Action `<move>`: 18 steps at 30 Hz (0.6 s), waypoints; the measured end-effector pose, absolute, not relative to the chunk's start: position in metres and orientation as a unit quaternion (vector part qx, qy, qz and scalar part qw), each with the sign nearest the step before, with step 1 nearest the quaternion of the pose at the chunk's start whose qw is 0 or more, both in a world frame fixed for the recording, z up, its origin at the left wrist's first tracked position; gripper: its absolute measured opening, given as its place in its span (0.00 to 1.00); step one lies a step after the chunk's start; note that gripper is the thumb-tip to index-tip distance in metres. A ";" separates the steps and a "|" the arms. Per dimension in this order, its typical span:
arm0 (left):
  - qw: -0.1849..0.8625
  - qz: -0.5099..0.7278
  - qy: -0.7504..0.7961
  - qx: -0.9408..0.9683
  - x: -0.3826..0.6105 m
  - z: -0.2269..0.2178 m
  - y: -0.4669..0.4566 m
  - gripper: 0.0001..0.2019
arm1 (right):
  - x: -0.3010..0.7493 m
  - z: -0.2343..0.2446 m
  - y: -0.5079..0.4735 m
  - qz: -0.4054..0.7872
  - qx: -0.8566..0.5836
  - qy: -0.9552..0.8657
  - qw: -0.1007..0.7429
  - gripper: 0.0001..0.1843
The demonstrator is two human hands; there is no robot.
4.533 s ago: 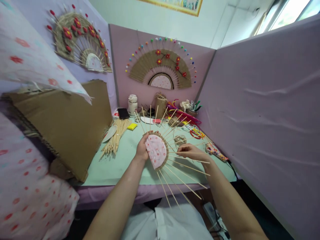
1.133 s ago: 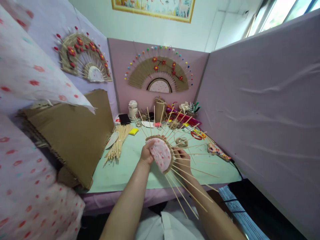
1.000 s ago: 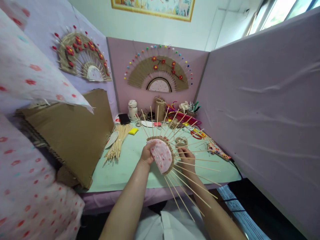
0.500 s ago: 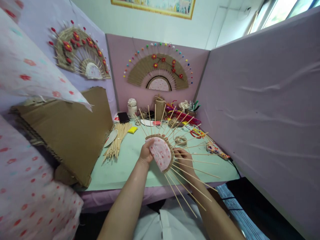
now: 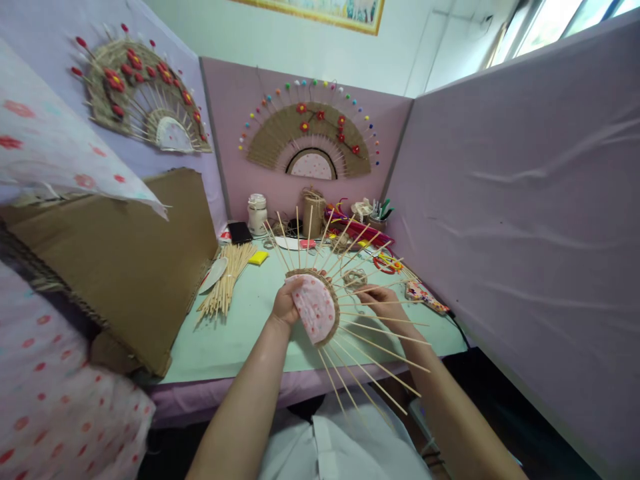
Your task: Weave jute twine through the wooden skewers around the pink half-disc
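My left hand (image 5: 287, 303) grips a half-round fan base (image 5: 316, 310) by its left side, thumb on the front. The base is covered in pink-white cloth with red spots and edged with brown twine. Thin bamboo sticks (image 5: 383, 350) spread out from its curved edge. Among the sticks on the right, my right hand (image 5: 385, 305) is closed in a pinch on what looks like a thin strand of twine, apart from the base. A loose coil of twine (image 5: 355, 279) lies on the table just beyond its fingertips.
A bundle of sticks (image 5: 227, 280), a yellow block (image 5: 259, 257) and a white jar (image 5: 257, 215) are on the left. Scissors (image 5: 387, 265) and a patterned glue gun (image 5: 425, 297) lie right. Cardboard (image 5: 120, 267) stands at left; finished fans (image 5: 310, 137) hang on the partitions.
My right hand has moved away from the base's edge, outward to the right and slightly up. My left hand still holds the base. The whole view has shifted slightly.
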State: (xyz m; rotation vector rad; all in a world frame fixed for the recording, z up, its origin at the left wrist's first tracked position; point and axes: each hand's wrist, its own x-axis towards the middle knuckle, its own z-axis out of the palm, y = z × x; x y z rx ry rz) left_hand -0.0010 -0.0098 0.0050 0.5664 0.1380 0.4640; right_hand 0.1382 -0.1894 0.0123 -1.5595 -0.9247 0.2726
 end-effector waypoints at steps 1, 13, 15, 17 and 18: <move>0.932 0.223 0.064 0.278 -0.001 0.006 -0.010 0.06 | 0.143 0.018 -0.192 0.120 -0.674 -0.402 0.608 0.11; 0.936 0.224 0.081 0.259 -0.001 0.003 -0.007 0.06 | 0.176 0.099 -0.197 0.227 -0.568 -0.425 0.667 0.11; 0.936 0.223 0.076 0.262 -0.001 0.005 -0.007 0.07 | 0.174 0.114 -0.196 0.210 -0.569 -0.432 0.668 0.12; 0.936 0.220 0.079 0.264 -0.001 0.006 -0.008 0.07 | 0.174 0.126 -0.193 0.193 -0.570 -0.450 0.660 0.12; 0.936 0.217 0.079 0.265 -0.001 0.006 -0.008 0.07 | 0.174 0.130 -0.191 0.180 -0.572 -0.458 0.656 0.11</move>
